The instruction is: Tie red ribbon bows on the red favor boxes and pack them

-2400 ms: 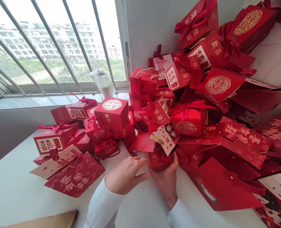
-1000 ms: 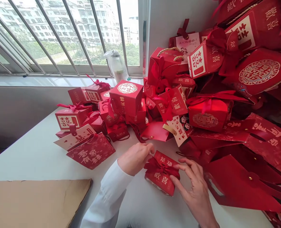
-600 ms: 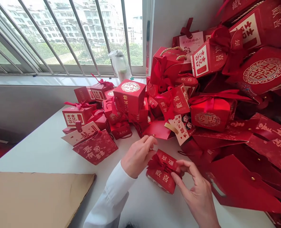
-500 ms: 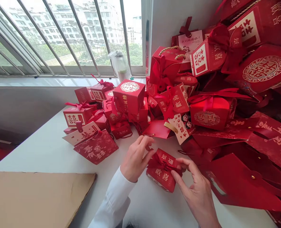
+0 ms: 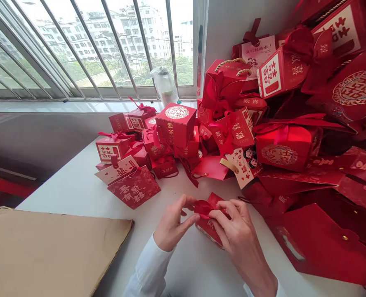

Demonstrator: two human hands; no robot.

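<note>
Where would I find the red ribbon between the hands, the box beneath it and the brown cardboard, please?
Red ribbon (image 5: 203, 208), head view: on its loop.
Box (image 5: 206, 229), head view: on its printed side.
Brown cardboard (image 5: 55, 251), head view: on its flat upper face.

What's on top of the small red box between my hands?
A red ribbon lies on the box, its loop by the left hand. The right hand covers part of the top; what's beneath can't be seen.
</note>
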